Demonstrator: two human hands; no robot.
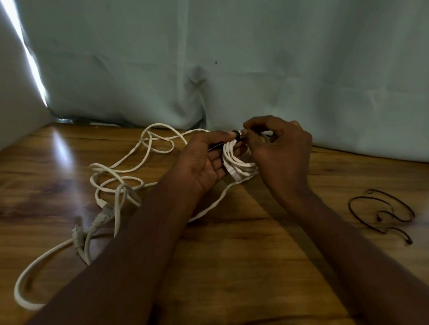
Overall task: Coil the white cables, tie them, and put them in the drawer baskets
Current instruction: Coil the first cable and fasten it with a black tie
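Right now both hands are meeting over the far middle of the table (245, 252), working on one small coil (239, 163) of white cable. The left hand (203, 163) is cupping the coil from the left, palm turned up and fingers curled round its near side, so the loops are hanging in an oval whose long axis is running from the top, between the two hands, down toward the person. The right hand (281, 146) is sitting just to the right of the coil, its thumb and forefinger pinching a dark tie (237, 134) that is wrapping the top of the loops. The tie's free end seems to be poking out leftward, over the left fingers, though it is too thin to be sure.

So the coming move is turning on that top point: the tie is lying at the upper end of the coil, directly between the fingertips of both hands, with the right hand nearer and already on it. Twisting or cinching looks like the right hand's job, while the left is steadying the bundle.

One strand is trailing from the coil's bottom down and left, under the left forearm. Loose cables (119, 178) are lying tangled well to the left. Spare ties (382, 210) are lying on the table to the right, well apart from the hands. No drawer basket is showing.
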